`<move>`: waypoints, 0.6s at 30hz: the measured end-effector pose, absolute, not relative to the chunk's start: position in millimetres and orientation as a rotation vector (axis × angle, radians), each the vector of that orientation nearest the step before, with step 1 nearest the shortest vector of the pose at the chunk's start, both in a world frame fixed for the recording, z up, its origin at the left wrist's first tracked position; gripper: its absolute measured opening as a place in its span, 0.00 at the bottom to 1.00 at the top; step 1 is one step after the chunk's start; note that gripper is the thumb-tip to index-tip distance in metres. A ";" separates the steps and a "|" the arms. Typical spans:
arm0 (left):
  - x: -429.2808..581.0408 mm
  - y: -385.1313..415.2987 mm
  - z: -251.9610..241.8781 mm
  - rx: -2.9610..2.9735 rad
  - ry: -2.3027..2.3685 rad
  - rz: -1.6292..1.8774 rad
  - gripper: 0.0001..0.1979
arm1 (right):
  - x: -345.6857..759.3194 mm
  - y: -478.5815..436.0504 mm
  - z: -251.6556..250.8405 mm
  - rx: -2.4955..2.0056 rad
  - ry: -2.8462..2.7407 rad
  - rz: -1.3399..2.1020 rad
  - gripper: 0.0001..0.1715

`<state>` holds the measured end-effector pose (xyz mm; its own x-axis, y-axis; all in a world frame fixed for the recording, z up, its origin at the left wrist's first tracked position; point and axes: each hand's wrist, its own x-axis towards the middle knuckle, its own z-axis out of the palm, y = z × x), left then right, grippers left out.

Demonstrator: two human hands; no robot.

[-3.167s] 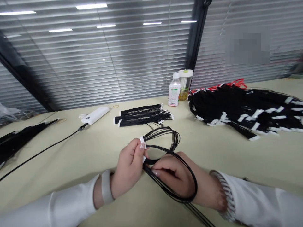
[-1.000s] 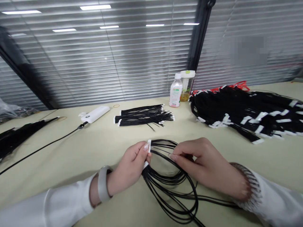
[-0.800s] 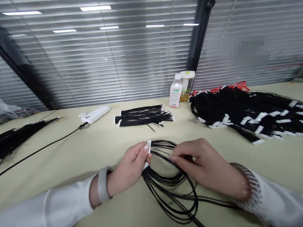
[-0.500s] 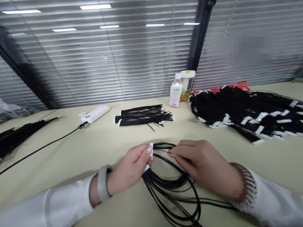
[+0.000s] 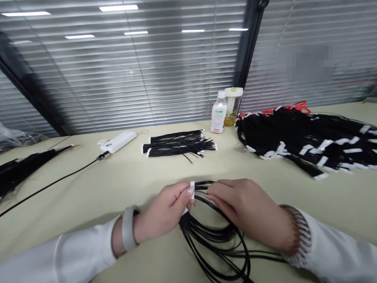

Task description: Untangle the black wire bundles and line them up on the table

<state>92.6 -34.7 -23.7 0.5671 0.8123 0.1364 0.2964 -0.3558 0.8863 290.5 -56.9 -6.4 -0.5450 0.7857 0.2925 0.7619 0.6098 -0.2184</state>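
Observation:
A looped bundle of thin black wires [image 5: 216,241] with white connectors lies on the pale table [image 5: 123,184] in front of me. My left hand [image 5: 166,210] is closed, pinching the white connector ends [image 5: 192,188] of the bundle between thumb and fingers. My right hand [image 5: 250,212] lies over the loop just right of the connectors, its fingertips pinched on the black wires. The wires trail off toward the bottom right under my right wrist.
A small stack of straightened black wire bundles [image 5: 179,144] lies mid-table. A large heap of the same wires [image 5: 306,139] fills the right. A bottle [image 5: 218,113] and jar [image 5: 233,101] stand by the blinds. A white power bank [image 5: 118,142] with cable lies left.
The wire loop was wrapped round my right hand 3.2 s ago; now it lies on the table. Both hands have since drifted nearer me and closer together on the connector end.

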 end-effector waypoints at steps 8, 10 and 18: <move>93.4 -35.2 -22.4 1.992 0.909 0.661 0.15 | 289.4 -60.0 -6.3 -1.215 -2.614 -0.255 0.07; 93.8 -35.3 -22.4 2.013 0.915 0.651 0.15 | 287.9 -62.1 -5.5 -1.185 -2.656 -0.340 0.08; 95.6 -35.9 -20.0 2.054 0.903 0.634 0.15 | 280.7 -68.9 -5.4 -1.246 -2.661 -0.452 0.07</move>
<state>95.6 -35.9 -20.0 0.6218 0.7733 0.1241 0.3795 -0.4361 0.8160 280.7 -68.9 -5.4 -0.6371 0.7193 0.2772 0.7704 0.6054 0.1999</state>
